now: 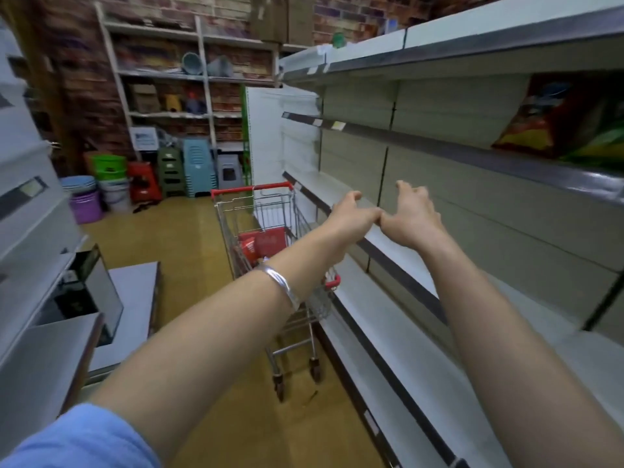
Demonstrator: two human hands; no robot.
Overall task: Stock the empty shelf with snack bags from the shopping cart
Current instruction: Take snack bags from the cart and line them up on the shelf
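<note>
Both arms stretched out ahead of the shopping cart [270, 238], hands meeting in mid-air beside the grey shelf [398, 251] and touching at the thumb side; left hand [354, 217] with fingers loosely curled, nothing held; right hand [417, 214] likewise loosely curled and holding nothing, fingers blurred; silver bangle [282, 283] on the left wrist, just in front of the cart's near red-capped corner; blue sleeve [77, 437] far nearer than the cart, at the lower left; inside the cart basket, red snack bags [266, 243] lying low against the wire, partly hidden behind the left forearm; cart standing on the yellow floor [189, 238] close against the shelf unit; above and to the right of the cart, one colourful snack bag [560, 119] already upright on a higher shelf board; beyond the cart, stacked plastic stools [199, 167] and buckets [108, 177] against the brick wall.
</note>
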